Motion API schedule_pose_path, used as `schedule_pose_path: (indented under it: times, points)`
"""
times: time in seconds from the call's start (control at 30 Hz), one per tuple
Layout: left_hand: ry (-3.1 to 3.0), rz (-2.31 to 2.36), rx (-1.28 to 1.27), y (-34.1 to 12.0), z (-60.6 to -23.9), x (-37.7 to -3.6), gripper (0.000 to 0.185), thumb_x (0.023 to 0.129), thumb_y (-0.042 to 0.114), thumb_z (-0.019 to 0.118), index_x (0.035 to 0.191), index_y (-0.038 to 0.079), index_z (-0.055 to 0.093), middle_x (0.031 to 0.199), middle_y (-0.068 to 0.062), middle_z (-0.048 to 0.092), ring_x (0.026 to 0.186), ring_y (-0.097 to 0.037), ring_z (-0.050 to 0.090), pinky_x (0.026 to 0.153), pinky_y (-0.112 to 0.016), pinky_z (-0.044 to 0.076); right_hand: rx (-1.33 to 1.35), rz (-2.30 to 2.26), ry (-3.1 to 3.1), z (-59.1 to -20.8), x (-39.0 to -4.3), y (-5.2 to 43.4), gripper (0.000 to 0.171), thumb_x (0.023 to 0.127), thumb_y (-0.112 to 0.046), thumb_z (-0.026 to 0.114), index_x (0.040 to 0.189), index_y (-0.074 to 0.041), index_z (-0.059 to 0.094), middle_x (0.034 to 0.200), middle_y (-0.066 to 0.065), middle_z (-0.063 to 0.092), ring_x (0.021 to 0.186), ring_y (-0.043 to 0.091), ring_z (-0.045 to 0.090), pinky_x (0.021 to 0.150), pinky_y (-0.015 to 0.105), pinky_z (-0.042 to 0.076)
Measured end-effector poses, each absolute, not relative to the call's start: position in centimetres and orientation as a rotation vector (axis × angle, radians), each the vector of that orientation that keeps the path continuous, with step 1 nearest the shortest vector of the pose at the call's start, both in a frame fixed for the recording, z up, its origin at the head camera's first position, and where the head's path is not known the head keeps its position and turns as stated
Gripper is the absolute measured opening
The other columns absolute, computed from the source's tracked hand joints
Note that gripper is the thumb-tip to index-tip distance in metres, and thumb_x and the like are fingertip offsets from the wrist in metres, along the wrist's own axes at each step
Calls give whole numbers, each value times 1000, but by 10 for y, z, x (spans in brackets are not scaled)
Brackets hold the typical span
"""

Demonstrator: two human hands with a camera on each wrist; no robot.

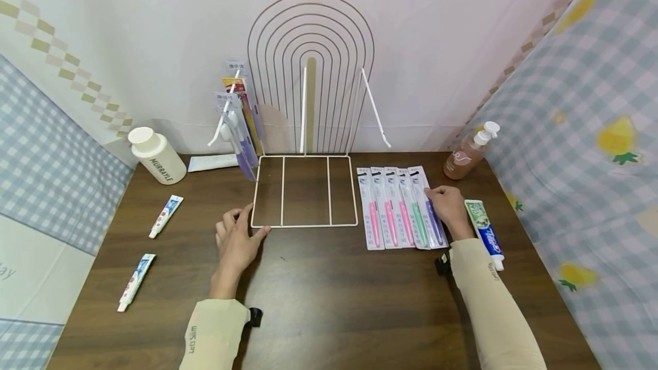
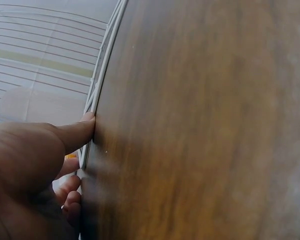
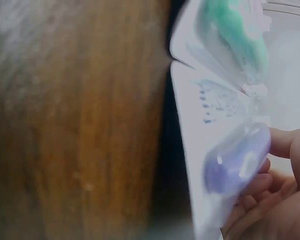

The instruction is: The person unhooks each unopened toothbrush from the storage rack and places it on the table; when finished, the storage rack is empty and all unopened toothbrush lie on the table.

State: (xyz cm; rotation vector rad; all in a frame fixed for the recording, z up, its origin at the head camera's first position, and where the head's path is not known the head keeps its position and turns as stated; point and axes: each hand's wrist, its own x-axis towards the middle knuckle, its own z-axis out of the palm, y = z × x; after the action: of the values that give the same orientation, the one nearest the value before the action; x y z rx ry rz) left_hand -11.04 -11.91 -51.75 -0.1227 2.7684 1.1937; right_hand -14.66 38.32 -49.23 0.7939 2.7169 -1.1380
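Note:
A white wire display rack (image 1: 305,225) stands against the back wall, with arched wires above and prongs jutting forward. My left hand (image 1: 237,244) holds the front left corner of its base; in the left wrist view the thumb (image 2: 80,134) touches the wire. Packaged toothbrushes (image 1: 243,124) hang on the rack's left prong. To the right of the rack, several packaged toothbrushes lie in a row, with pink (image 1: 392,224), green (image 1: 419,224) and purple handles. My right hand (image 1: 449,210) pinches the right edge of the purple toothbrush pack (image 1: 434,224), which fills the right wrist view.
A white bottle (image 1: 159,156) and a white tube (image 1: 213,162) are at the back left. Two small toothpaste tubes (image 1: 166,216) lie at the left. A pump bottle (image 1: 465,156) stands back right, and a larger toothpaste tube (image 1: 485,233) lies beside my right wrist.

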Motion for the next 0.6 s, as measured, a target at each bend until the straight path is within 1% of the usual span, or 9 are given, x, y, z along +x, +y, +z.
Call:
schedule_pose_path:
  times: [0.13,0.47,0.53,0.6]
  points:
    - [2769,1198,-122,-119,-518,-110,75,111,29,75,175,8,41,167,-29,34,142,-54,29,120,-69,24,838,-1138,2699,-494,-145,383,52,119,-40,58,140,6,73,128,24,75,104,29,66,83,35,49]
    - [2780,1191,-110,-120,-519,-110,75,111,29,75,174,8,41,166,-29,35,142,-54,28,119,-69,24,870,-1106,2744,-499,-144,384,45,118,-35,62,134,5,77,123,22,76,100,29,67,80,35,48]
    - [2784,1194,-109,-119,-519,-110,75,110,29,76,174,8,42,166,-28,35,141,-54,29,119,-69,24,870,-1110,2753,-500,-143,383,46,118,-36,61,134,4,76,124,22,76,101,30,67,81,37,49]
    - [2793,1193,-107,-119,-518,-109,75,110,29,76,174,8,43,164,-29,36,139,-54,29,118,-69,25,865,-1098,2764,-500,-142,381,49,118,-39,59,135,4,75,128,24,75,105,34,68,85,43,52]
